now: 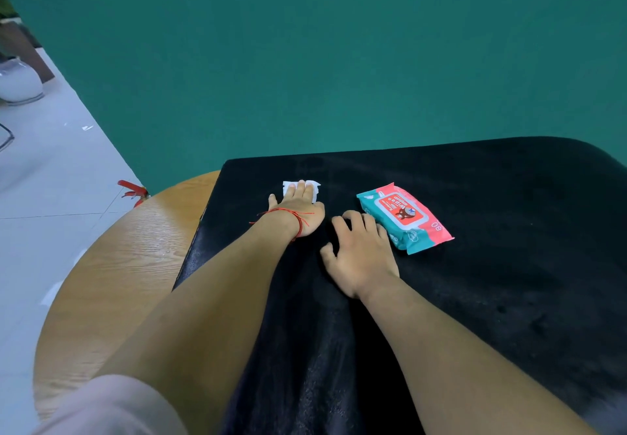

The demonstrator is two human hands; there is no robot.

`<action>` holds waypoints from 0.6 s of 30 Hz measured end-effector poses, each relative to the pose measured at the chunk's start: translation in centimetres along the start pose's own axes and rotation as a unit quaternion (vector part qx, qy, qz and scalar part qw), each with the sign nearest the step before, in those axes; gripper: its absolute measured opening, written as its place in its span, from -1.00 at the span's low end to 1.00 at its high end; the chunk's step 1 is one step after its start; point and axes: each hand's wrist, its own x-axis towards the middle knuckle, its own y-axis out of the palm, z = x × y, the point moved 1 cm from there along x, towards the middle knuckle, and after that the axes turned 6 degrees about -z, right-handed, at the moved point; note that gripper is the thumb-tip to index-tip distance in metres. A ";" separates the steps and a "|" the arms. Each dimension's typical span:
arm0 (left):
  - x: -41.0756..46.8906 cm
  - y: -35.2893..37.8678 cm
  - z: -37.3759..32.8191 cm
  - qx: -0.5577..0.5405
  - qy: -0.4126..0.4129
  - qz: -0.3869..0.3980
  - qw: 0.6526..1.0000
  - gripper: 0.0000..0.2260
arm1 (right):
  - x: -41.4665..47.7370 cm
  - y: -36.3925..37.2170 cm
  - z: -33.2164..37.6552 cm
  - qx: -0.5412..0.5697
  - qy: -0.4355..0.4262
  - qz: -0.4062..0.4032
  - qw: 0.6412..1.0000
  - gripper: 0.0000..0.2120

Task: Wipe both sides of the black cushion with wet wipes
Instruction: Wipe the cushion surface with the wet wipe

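While the black cushion [475, 281] lies flat across the round wooden bench [135, 248], covering most of its top, both hands rest on the cushion's upper face. Left hand [298, 208], a red string [298, 222] at the wrist: fingers straight, palm down, pressing a white wet wipe [288, 186] against the cushion near its far left corner. Right hand [359, 254]: released, grasping nothing, fingers spread and slightly bent on the fabric, fingertips at the near left edge of the teal-and-coral wipes pack [403, 217]. Pack: flat on the cushion, label up, right of both hands.
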 end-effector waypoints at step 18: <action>6.5 -1.6 -0.4 0.020 -0.013 -0.009 1.000 -0.40 | 0.2 0.3 -0.2 0.008 -0.008 -0.012 1.000 -0.51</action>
